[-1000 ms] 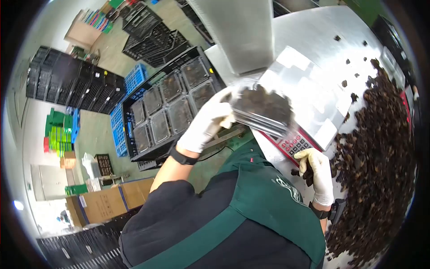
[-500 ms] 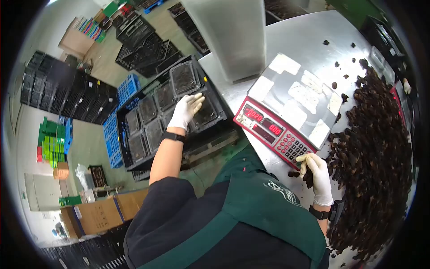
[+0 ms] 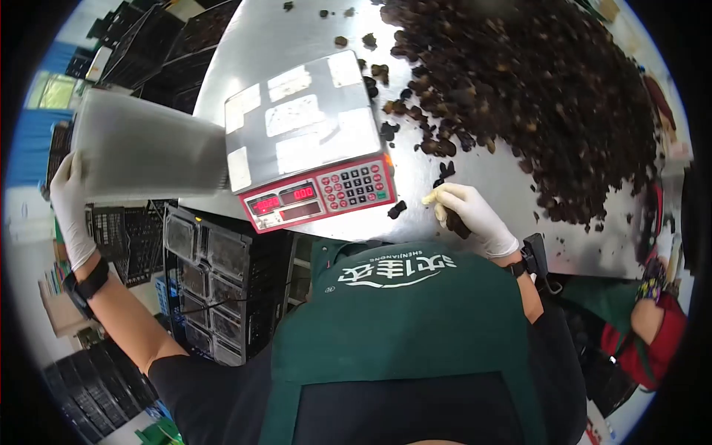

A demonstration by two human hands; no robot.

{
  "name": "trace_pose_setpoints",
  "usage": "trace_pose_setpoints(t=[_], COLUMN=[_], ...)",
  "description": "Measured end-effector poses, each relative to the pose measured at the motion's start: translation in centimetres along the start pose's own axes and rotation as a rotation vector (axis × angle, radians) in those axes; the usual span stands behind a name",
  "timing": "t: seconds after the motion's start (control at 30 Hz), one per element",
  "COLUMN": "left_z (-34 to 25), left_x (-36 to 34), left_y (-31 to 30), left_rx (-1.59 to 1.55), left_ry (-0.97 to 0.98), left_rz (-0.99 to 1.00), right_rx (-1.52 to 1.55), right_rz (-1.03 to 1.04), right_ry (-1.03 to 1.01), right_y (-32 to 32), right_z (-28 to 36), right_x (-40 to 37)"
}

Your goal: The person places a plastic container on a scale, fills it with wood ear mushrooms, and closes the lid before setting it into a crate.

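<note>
My left hand (image 3: 69, 193), in a white glove, grips the far left end of a long stack of nested clear plastic boxes (image 3: 152, 148); its fingertips are partly hidden behind the stack's edge. By the table's front edge, my gloved right hand (image 3: 475, 216) is curled around several dark wood ear mushroom pieces (image 3: 457, 224), which show under its fingers. Between the hands stands a red and silver digital scale (image 3: 308, 126) with a bare pan and lit red digits. A big heap of dark wood ear mushrooms (image 3: 519, 96) spreads beyond my right hand.
Loose mushroom pieces dot the steel table (image 3: 415, 211) near the scale. Below the table's left side, a black crate (image 3: 256, 282) holds several filled, lidded clear boxes. More black crates (image 3: 96, 386) stand at the lower left. Another person's red sleeve (image 3: 653, 345) shows at right.
My view has swung to the right. My left hand has left the filled boxes in the crate and reached the clear stack. My right hand still holds mushroom pieces beside the scale.
</note>
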State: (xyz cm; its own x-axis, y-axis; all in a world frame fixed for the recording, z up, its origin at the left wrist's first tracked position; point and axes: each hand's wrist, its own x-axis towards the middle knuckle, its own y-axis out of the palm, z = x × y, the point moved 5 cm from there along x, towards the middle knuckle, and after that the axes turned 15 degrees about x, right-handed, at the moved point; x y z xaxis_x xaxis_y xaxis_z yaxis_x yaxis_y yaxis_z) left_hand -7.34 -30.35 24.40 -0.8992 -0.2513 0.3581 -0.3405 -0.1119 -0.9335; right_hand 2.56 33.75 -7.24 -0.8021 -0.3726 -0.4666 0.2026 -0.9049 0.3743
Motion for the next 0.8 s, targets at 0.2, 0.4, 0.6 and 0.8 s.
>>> trace_pose_setpoints(t=[0.2,0.4,0.6,0.8], left_z=[5.1,-10.4,-28.7,-33.0], left_x=[3.0,-6.8,-17.1,-20.2], left_y=[-1.5,-5.5,3.0,14.6], left_rx=[-0.077,0.212,-0.095,-0.197], left_ry=[0.106,0.057,0.542,0.56], left_rz=[0.015,-0.715,-0.342,-0.013], right_rx=[0.07,-0.267,-0.998,-1.51], right_rz=[-0.142,-0.44,-0.745,-0.579], right_ry=[0.033,-0.337,-0.672,-0.691], right_y=[-2.2,-5.8,-7.9,-8.9], right_z=[-2.4,2.5,8.5,12.0], right_x=[-1.9,0.1,5.1,12.5])
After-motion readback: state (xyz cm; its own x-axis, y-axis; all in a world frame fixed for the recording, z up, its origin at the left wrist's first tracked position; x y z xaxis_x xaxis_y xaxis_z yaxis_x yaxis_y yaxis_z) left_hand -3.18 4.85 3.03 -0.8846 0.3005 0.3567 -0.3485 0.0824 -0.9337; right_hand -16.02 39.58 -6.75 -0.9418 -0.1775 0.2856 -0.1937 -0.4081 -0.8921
